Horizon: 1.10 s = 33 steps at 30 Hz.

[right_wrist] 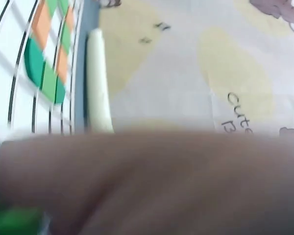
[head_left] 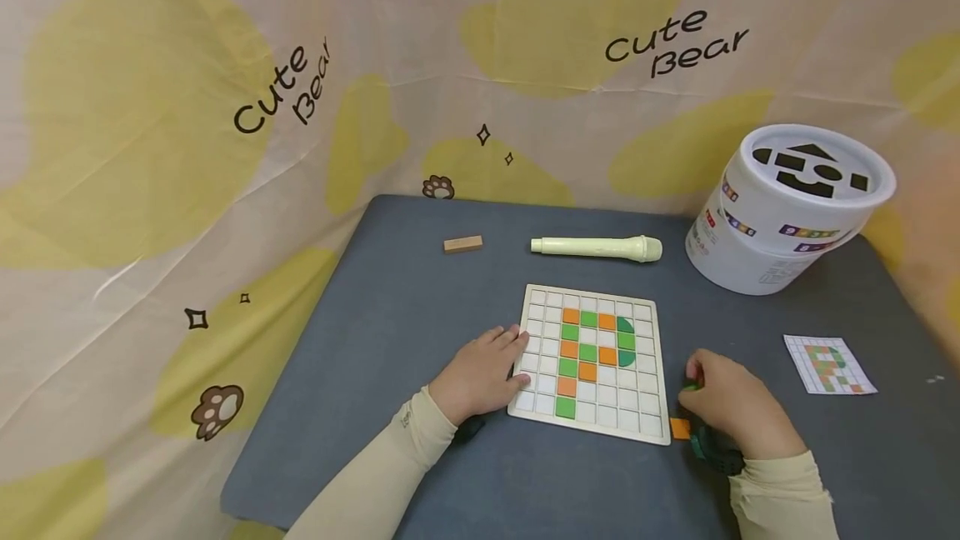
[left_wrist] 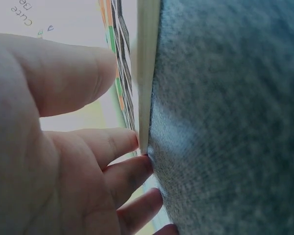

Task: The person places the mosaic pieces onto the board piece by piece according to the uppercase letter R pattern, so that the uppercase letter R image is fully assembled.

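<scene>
A square white grid board (head_left: 626,402) lies on the table, with orange and green tiles forming a P shape, rounded dark green pieces at its right side. My left hand (head_left: 480,373) rests on the board's left edge, thumb and fingertips touching it; the left wrist view shows the fingers (left_wrist: 110,144) loosely extended against the rim. To the right of the board, my right hand (head_left: 731,398) pinches a green tile (right_wrist: 14,220), mostly hidden by the fingers and blurred in the right wrist view. Just below that hand, an orange tile (head_left: 680,428) lies against the board's lower right edge.
A printed pattern card (head_left: 830,365) lies right of the right hand. Behind it stands a white bucket (head_left: 780,223) with shaped holes in its lid. A pale toy microphone (head_left: 596,247) and a small wooden block (head_left: 462,244) lie beyond the board, before a patterned cloth.
</scene>
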Motion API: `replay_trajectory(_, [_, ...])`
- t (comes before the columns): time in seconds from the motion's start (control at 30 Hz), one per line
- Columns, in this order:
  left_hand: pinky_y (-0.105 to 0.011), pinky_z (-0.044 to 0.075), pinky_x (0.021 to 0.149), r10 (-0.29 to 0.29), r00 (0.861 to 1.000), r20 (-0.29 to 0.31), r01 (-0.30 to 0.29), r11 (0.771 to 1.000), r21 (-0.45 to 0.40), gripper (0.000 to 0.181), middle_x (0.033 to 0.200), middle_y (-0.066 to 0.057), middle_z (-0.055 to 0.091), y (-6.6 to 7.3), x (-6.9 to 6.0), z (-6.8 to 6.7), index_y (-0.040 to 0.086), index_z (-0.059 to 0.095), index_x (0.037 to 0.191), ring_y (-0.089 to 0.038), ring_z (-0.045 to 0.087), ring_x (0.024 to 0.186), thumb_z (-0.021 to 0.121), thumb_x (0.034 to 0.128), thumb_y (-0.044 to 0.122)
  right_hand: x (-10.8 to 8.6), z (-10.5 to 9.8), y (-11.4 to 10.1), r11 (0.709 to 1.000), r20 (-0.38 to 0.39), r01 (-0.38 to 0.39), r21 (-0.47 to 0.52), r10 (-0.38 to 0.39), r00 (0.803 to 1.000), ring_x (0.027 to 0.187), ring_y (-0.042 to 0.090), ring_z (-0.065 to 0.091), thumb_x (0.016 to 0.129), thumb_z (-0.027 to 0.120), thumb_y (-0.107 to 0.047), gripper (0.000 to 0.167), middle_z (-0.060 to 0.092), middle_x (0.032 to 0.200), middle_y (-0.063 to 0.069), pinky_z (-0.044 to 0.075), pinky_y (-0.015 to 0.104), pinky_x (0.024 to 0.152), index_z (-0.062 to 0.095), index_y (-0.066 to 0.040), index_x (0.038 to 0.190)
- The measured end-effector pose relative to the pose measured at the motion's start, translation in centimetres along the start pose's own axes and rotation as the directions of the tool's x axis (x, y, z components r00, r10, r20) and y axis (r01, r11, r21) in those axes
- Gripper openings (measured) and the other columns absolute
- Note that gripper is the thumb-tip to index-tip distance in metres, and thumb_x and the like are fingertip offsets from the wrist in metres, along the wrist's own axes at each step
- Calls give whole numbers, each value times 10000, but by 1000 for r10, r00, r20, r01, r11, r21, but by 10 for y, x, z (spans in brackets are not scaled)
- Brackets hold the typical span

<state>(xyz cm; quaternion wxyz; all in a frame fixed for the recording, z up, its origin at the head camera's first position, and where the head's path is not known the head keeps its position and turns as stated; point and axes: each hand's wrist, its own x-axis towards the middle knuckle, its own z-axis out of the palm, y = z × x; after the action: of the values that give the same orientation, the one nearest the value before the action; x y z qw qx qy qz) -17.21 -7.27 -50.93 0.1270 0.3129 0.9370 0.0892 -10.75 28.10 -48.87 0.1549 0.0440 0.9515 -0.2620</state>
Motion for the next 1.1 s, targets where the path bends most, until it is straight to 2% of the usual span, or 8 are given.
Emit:
replay_trajectory(0.07, [-470,345,1228,-1,1000,8,1,1000,-8,685,1695,-114,376,1,0,-1,70,431,1640,-339,353,1554,616,1080,418,2,9,-12,989,-37,141,38,-139,990,716,207,495,875,765,-69,206,481,794,35,381,348,601,572,-88,946])
replay_trajectory(0.2, [-465,335,1234,-3,1000,14,3,1000,-10,691,1705,-105,357,2,0,0,78,414,1650,-332,337,1562,603,1085,428,4,37,-37,910,-81,409,66,-404,911,700,114,470,851,813,4,279,471,759,-41,390,290,604,598,-171,888])
replay_trajectory(0.27, [-463,332,1236,-7,1000,16,7,1000,-9,695,1709,-101,351,3,0,0,82,408,1653,-327,331,1566,602,1085,433,6,48,-45,882,-89,471,31,-467,880,705,87,471,842,834,12,305,477,753,-79,402,277,627,620,-203,881])
replay_trajectory(0.37, [-458,331,1237,-14,1000,20,14,1000,-3,701,1711,-96,345,3,0,-1,88,403,1656,-321,324,1569,598,1085,443,9,56,-49,868,-85,497,-19,-496,864,727,77,493,837,856,15,302,524,776,-120,441,276,653,671,-216,895])
replay_trajectory(0.77, [-446,323,1241,-33,999,22,32,999,17,681,1715,-76,345,2,1,0,109,399,1663,-300,325,1571,580,1094,436,12,46,-46,870,-26,492,14,-492,870,844,83,590,891,839,-12,237,708,912,-111,542,333,743,774,-240,912])
replay_trajectory(0.87, [-441,324,1241,-34,999,18,34,999,23,673,1711,-75,353,2,1,1,110,404,1661,-296,331,1568,579,1095,429,9,32,-36,904,-2,426,38,-426,905,922,133,600,906,855,-108,169,706,993,-102,540,370,783,792,-209,1026])
replay_trajectory(1.0, [-435,320,1243,-37,999,20,36,999,24,666,1712,-76,352,1,2,2,112,402,1662,-295,328,1570,576,1099,423,1,7,-14,966,53,240,97,-246,968,886,198,552,887,884,-186,310,631,989,-12,469,338,709,724,-103,1139])
replay_trajectory(1.1, [-440,329,1238,-34,999,15,34,999,30,660,1706,-84,363,1,2,2,107,412,1657,-303,339,1564,581,1098,414,0,-1,-3,982,103,138,127,-151,983,776,212,515,905,864,-206,322,552,878,34,406,321,623,662,-62,1112])
